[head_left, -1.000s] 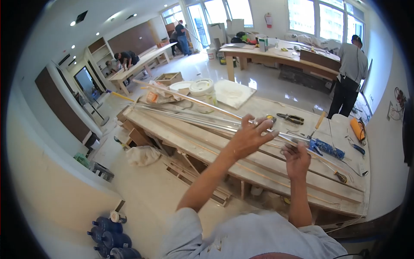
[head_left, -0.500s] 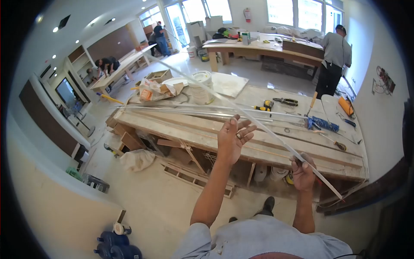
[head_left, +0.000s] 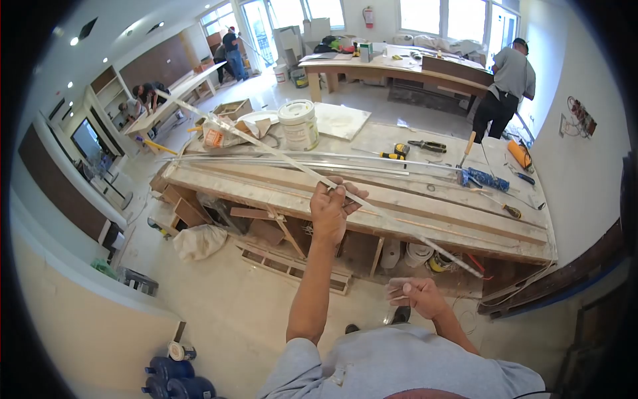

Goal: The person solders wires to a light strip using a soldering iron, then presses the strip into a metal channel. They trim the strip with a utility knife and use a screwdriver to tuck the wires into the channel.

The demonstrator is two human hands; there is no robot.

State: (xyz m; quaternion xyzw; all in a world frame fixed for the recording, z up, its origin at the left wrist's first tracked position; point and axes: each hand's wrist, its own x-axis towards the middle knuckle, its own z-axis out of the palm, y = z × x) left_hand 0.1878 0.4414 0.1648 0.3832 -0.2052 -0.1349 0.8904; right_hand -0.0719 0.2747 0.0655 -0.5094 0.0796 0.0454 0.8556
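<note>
A long, thin pale strip [head_left: 287,157] runs diagonally across my view, from the far left over the workbench down to the near right. My left hand [head_left: 330,211] is closed around it near the middle, thumb and fingers pinching. Below the strip's near end, apart from it, my right hand [head_left: 425,297] is in front of my body. Its fingers are pressed together, and a small brownish flat piece may be between them; I cannot make out what it is. Under the strip stands the workbench [head_left: 425,236], with more long metal strips [head_left: 266,161] lying on it.
On the bench are a white bucket [head_left: 298,130], a plastic bag [head_left: 222,136], pliers [head_left: 427,145], a yellow-black tape measure [head_left: 401,150], a blue caulking gun [head_left: 486,179] and a screwdriver [head_left: 510,211]. One co-worker [head_left: 512,83] stands at the back table; others work farther left. Blue water jugs [head_left: 173,369] sit lower left.
My left hand has gone from open fingers beside the strip to gripping it. My right hand has come off the strip and moved down toward my body. The strip has shifted left and lower.
</note>
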